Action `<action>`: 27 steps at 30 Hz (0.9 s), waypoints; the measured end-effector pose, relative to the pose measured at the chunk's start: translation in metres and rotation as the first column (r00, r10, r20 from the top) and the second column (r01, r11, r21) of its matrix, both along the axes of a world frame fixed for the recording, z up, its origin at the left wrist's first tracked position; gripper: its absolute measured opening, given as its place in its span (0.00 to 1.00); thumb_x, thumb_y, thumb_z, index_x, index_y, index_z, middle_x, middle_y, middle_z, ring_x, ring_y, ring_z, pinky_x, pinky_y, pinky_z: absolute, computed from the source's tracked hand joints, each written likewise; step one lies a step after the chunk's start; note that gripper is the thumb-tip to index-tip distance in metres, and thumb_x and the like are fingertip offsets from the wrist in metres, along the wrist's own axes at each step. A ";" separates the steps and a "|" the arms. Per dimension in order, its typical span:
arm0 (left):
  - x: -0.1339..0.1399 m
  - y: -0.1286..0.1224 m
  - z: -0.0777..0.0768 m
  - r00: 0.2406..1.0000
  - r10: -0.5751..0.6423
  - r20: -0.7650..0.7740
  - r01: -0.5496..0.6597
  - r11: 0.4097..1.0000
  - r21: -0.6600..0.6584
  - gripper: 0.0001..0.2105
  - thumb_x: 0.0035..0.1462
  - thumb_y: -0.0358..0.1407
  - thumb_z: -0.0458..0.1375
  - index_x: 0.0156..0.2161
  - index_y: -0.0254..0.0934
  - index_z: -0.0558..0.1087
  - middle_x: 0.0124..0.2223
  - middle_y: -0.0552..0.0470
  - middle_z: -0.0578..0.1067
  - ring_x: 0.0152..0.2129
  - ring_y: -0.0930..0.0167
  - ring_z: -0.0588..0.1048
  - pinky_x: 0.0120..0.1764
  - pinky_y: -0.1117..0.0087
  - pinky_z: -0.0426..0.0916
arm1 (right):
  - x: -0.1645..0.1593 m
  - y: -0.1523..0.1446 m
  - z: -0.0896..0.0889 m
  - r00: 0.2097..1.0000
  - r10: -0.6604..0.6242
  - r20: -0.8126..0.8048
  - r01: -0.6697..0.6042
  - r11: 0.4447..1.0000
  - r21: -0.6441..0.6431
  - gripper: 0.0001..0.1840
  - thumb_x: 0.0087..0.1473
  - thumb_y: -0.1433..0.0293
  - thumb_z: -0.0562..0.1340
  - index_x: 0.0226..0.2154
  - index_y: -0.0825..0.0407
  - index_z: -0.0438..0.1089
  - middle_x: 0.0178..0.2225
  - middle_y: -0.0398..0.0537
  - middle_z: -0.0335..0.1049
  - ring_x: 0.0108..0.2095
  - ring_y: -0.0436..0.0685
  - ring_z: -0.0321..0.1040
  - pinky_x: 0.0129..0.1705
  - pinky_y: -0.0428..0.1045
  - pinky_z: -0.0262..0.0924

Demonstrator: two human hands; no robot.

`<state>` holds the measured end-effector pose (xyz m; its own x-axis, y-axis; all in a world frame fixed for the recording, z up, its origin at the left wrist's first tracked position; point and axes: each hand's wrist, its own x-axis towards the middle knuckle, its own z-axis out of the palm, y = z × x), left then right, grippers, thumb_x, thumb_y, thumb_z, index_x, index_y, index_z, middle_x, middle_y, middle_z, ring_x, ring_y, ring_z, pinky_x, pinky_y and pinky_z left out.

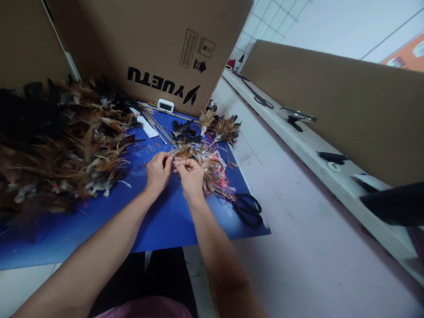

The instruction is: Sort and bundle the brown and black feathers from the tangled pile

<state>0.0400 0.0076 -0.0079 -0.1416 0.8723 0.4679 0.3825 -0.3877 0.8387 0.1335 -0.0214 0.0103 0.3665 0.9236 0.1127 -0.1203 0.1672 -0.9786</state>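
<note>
Brown-feather handling, apparently: working with bare left hand (159,170) and bare right hand (191,179) pinched nearly together at small, wispy brown feather tuft (185,151) over flat blue bench (159,227); cannot tell whether clamped on it; probably needs steady fingertip pressure next.

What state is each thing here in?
Left hand, pinched closed
Right hand, pinched closed, beside the left
Feathers by the hands, loosely scattered
Large feather pile, loosely heaped
Black-handled scissors, lying down, blades mostly hidden
Cardboard, standing upright, lettering upside down
Small white device, dark screen, illegible
</note>
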 end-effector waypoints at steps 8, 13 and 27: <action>-0.001 0.000 0.000 0.999 0.035 -0.001 -0.035 0.999 0.027 0.05 0.56 0.33 0.55 0.29 0.37 0.69 0.29 0.52 0.72 0.28 0.69 0.70 0.36 0.69 0.61 | -0.004 0.005 -0.003 0.963 -0.013 -0.270 -0.001 0.999 -0.050 0.12 0.35 0.73 0.68 0.20 0.52 0.61 0.29 0.45 0.75 0.27 0.50 0.72 0.34 0.49 0.71; -0.001 -0.001 -0.001 1.000 0.012 -0.003 -0.012 0.999 0.052 0.05 0.56 0.32 0.54 0.29 0.38 0.69 0.29 0.51 0.73 0.29 0.68 0.70 0.36 0.69 0.62 | 0.001 0.006 0.001 0.919 0.098 -0.382 -0.151 0.982 -0.112 0.14 0.35 0.76 0.67 0.29 0.52 0.68 0.23 0.38 0.71 0.24 0.48 0.68 0.31 0.46 0.69; -0.001 0.003 -0.010 0.966 -0.049 -0.253 0.096 0.979 0.179 0.06 0.60 0.31 0.51 0.32 0.38 0.67 0.32 0.48 0.71 0.32 0.67 0.70 0.40 0.67 0.64 | 0.004 0.011 -0.005 0.925 0.116 -0.361 -0.173 0.976 -0.129 0.06 0.41 0.70 0.67 0.23 0.54 0.69 0.20 0.38 0.64 0.18 0.43 0.55 0.20 0.42 0.52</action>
